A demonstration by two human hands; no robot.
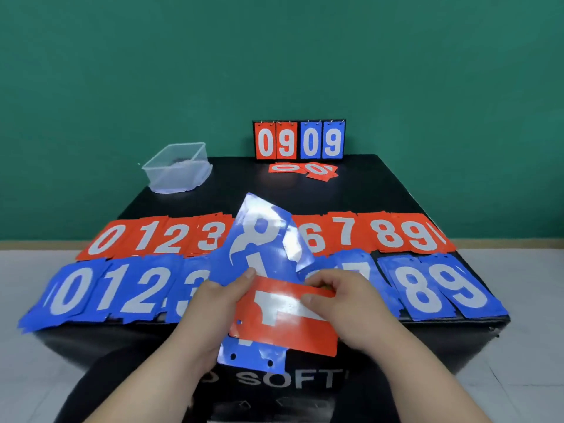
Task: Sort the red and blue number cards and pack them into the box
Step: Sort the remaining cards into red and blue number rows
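Left hand (213,303) clamps a glossy blue card (259,239), thumb on its face; the card stands tilted, two punched holes at its near edge. Right hand (341,303) pinches a red card (283,331), turned sideways across the blue one and overlapping it (digit hard to read). Both held above the black table (244,181). Behind them: a row of blue cards (122,288), then a row of red cards (345,233), numbered. Far left, a clear plastic box (177,167), rectangular. Far edge: upright scoreboard (299,140) reading 0909.
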